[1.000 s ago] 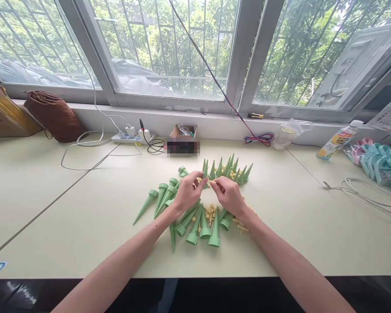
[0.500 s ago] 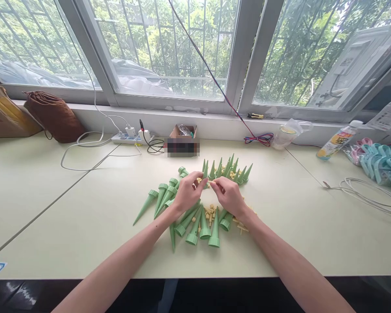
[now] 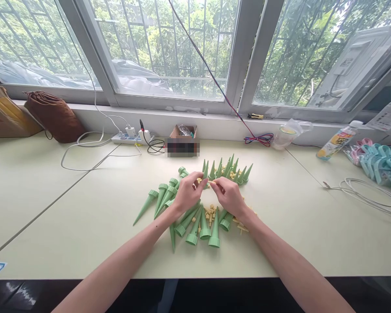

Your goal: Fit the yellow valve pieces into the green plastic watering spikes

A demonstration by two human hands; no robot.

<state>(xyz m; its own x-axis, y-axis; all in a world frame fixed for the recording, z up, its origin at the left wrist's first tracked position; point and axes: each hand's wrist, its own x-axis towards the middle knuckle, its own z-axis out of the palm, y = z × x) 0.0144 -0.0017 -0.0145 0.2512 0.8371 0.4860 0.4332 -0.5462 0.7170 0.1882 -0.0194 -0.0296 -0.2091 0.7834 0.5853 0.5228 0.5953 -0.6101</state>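
My left hand (image 3: 187, 191) is closed round a green plastic spike (image 3: 205, 168), whose pointed tip stands up above the thumb and fingers. Close beside it, my right hand (image 3: 230, 195) pinches a small yellow plastic piece (image 3: 211, 183) against the spike's side; the fingertips hide much of it. Between my forearms lie several loose green spikes (image 3: 214, 234) with wide ribbed caps. A small heap of yellow pieces (image 3: 210, 213) sits among them, and others are partly under my right wrist. Behind my hands, several green spikes (image 3: 228, 168) stand tip-up with yellow parts around their bases.
Toward the window are a power strip (image 3: 125, 138) with cables, a small open carton (image 3: 184, 130) and a blurred dark object. A bottle (image 3: 339, 141), bagged blue items (image 3: 382, 161) and a coiled white cable (image 3: 368, 193) lie right. A brown pouch (image 3: 55, 116) rests back left.
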